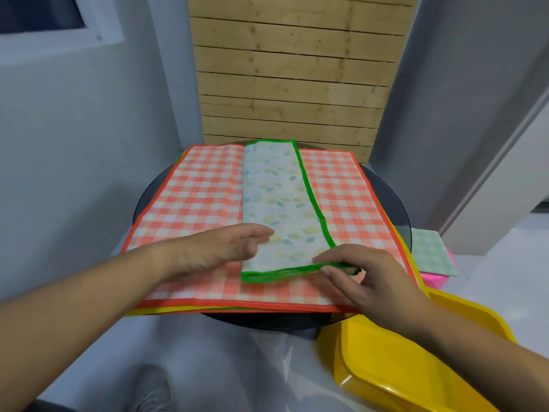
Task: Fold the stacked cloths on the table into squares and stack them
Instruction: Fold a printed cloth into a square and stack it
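Observation:
A white cloth with a leaf print and green edging point(282, 200) lies folded into a long strip on top of an orange checked cloth point(193, 200). The checked cloth tops a flat stack, with yellow edges of lower cloths point(166, 310) showing at the front. The stack covers a round dark glass table point(383, 185). My right hand point(362, 278) pinches the strip's near right corner at the green hem. My left hand point(225, 248) hovers with relaxed fingers at the strip's near left edge, holding nothing.
A yellow plastic tub point(416, 364) stands on the floor at the lower right. A folded green checked cloth point(430, 251) lies on a pink box point(436, 279) right of the table. A wooden slatted panel point(291, 69) stands behind. My shoe point(154, 388) is below.

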